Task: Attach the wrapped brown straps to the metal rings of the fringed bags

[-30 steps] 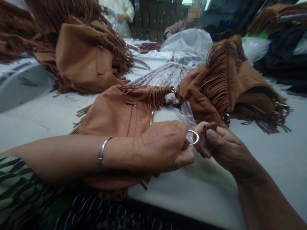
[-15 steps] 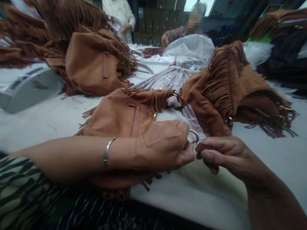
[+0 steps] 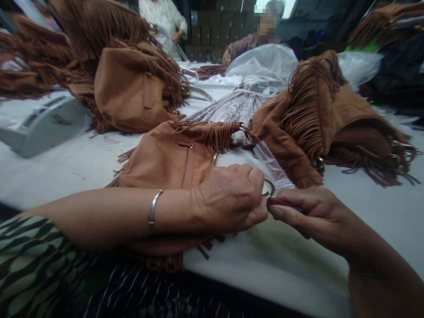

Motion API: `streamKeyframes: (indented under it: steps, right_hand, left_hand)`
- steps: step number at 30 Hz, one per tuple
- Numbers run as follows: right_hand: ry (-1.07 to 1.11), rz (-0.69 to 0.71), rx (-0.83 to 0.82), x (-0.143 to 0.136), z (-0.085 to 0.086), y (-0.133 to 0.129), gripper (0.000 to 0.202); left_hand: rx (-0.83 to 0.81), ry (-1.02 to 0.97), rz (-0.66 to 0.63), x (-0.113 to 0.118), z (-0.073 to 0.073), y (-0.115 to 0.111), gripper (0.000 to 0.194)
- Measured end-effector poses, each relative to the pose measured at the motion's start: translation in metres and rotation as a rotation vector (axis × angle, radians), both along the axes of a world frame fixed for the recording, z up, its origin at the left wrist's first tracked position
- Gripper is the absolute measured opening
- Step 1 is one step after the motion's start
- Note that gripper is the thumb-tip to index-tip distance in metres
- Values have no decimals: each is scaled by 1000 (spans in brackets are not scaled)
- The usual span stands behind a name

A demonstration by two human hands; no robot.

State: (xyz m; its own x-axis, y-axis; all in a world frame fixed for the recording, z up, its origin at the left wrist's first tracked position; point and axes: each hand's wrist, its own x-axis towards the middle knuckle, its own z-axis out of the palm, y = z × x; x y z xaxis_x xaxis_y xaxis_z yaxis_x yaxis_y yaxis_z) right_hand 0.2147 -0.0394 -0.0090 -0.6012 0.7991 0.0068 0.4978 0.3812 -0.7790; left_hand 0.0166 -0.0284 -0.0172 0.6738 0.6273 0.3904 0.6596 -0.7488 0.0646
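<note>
tan fringed bag [image 3: 172,157], metal ring [image 3: 269,187], brown strap [image 3: 281,202]

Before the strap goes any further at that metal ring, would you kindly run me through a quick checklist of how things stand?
1. Left hand steadies the ring end of the fringed bag: ok.
2. Right hand pinches the brown strap end between thumb and finger: ok.
3. Metal ring in view: partly; the left hand's fingers cover its lower side.
4. Strap end already through the ring: cannot tell.
5. Clear plastic sleeve lies right behind the ring, close to the work: not ok.
6. White table around the hands free of other bags: ok.
</note>
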Motion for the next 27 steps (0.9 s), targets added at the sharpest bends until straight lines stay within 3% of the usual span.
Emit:
streamKeyframes:
  steps: [4,12,20,27]
  right_hand:
    - [-43,-13,124,-4,-3,-1,37]
    - [-137,-20,190,-5,-3,-2,35]
    - [-256,-188,293,-14,-8,-6,34]
    - [-128,-126,116,-5,-3,-4,36]
  left_hand:
    - [3,22,3,1,0,0,24]
    - [34,74,-10,1,1,1,21]
    - [92,67,22,3,-3,3,21]
    - [-178,-58,41,2,-1,8,24]
